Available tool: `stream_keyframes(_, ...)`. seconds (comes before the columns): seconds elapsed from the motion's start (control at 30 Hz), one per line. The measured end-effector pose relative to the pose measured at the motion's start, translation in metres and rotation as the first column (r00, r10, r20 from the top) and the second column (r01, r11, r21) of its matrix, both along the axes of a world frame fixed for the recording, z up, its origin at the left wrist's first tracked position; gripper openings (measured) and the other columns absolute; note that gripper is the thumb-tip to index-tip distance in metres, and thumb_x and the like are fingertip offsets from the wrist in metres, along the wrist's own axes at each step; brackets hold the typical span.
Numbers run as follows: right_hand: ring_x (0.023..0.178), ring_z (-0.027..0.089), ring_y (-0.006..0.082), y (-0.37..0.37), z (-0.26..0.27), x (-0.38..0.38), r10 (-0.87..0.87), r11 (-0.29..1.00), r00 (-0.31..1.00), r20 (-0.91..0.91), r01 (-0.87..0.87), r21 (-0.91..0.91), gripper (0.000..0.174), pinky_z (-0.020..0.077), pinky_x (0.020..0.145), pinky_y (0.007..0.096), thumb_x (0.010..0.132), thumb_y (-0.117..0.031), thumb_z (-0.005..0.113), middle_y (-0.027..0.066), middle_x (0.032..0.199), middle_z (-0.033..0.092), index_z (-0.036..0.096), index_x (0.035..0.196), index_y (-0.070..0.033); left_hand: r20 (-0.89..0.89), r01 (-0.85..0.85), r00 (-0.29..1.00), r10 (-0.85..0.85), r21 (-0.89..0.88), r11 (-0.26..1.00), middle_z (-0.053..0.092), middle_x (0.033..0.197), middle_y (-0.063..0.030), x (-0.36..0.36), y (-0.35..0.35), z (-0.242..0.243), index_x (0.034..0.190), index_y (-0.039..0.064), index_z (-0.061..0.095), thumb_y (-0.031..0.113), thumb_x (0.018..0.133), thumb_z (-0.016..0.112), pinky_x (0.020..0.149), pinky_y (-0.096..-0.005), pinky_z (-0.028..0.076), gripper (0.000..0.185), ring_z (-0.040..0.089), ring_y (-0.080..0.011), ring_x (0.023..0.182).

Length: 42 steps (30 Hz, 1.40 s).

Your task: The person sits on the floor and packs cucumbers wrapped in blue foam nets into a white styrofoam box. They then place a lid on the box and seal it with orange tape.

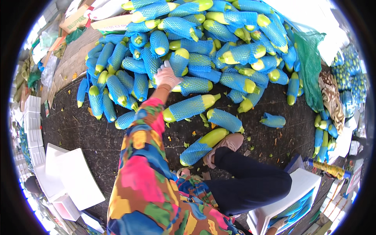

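Note:
My left hand point(166, 75), in a thin pale glove, is at the pile of green squash in blue foam netting. Its fingers and thumb lie around the lower end of a netted squash point(179, 60) with a bare yellow-green tip. At the bottom right, my right hand point(280, 223), also gloved, is at the netted squash inside a white foam box point(264, 210); its fingers are partly hidden. In front of me lie a long netted squash point(189, 108), a shorter one point(225, 119) and a half-netted one point(205, 145) against my shoe point(226, 145).
A lone netted squash point(273, 120) lies on the dark, scrap-strewn floor. White foam lids point(77, 179) and stacked foam boxes point(33, 117) stand at the left. Green mesh point(310, 70) hangs at the right of the pile. Cardboard point(75, 22) and plastic bags lie at the upper left.

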State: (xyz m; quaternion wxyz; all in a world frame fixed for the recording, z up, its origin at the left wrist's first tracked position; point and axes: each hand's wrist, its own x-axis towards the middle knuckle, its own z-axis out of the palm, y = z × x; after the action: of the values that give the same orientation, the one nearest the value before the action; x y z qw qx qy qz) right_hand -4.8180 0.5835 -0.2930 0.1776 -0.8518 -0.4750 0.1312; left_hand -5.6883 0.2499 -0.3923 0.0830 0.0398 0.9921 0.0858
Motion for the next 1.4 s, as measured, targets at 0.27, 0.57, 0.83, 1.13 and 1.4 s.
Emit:
stream_keyframes(0.27,0.117,0.051,0.0382,0.004,-0.006,0.005,-0.017,0.999,1.000,-0.002,0.017,-0.027,0.088,0.0425,0.100,0.0451,0.086,-0.067,0.044,0.0253,0.139,0.041,0.028,0.145,-0.003,0.384,0.325,0.864,-0.326,0.070,0.943,0.041,0.138,-0.0208,0.048,-0.024,0.023,0.144,0.006,0.023,0.049,0.052,0.084,0.109,-0.0464,0.032,0.118,0.037,-0.0361,0.132)
stream_keyframes(0.57,0.116,0.052,0.0378,-0.006,-0.002,0.019,0.001,1.000,1.000,0.015,-0.001,-0.018,0.089,0.0434,0.099,0.0457,0.086,-0.067,0.045,0.0245,0.139,0.042,0.028,0.144,-0.003,0.242,-0.594,0.804,0.544,0.283,0.753,0.061,0.117,-0.0187,-0.076,-0.053,-0.034,0.124,-0.001,0.044,0.041,0.054,0.086,0.092,-0.0398,0.049,0.092,0.062,-0.0320,0.104)
stream_keyframes(0.83,0.110,0.055,0.0352,-0.005,-0.010,0.023,-0.088,0.995,0.982,-0.169,0.094,0.029,0.090,0.0449,0.096,0.0457,0.083,-0.069,0.047,0.0225,0.136,0.045,0.032,0.142,-0.002,0.279,-0.303,0.953,0.119,0.896,0.325,0.064,0.102,-0.0102,0.029,-0.132,-0.014,0.120,-0.002,0.053,0.028,0.071,0.078,0.072,-0.0347,0.049,0.063,0.060,-0.0206,0.083)
stream_keyframes(1.13,0.110,0.055,0.0352,0.015,-0.003,0.040,-0.050,0.998,0.998,-0.025,0.049,-0.039,0.091,0.0451,0.096,0.0450,0.083,-0.069,0.047,0.0229,0.135,0.045,0.031,0.142,-0.002,0.063,-0.241,0.971,0.232,0.243,0.940,0.055,0.120,-0.0204,0.074,-0.116,-0.029,0.132,0.005,0.038,0.047,0.071,0.076,0.091,-0.0434,0.048,0.084,0.059,-0.0347,0.105)
stream_keyframes(1.4,0.114,0.053,0.0348,0.004,-0.006,0.051,-0.064,0.994,0.997,0.032,0.066,-0.090,0.092,0.0428,0.099,0.0429,0.085,-0.068,0.045,0.0229,0.136,0.044,0.025,0.145,-0.001,0.112,-0.254,0.947,0.301,-0.311,0.916,0.049,0.128,-0.0135,-0.002,-0.098,-0.023,0.132,0.010,0.041,0.034,0.070,0.075,0.092,-0.0409,0.049,0.075,0.055,-0.0298,0.115)
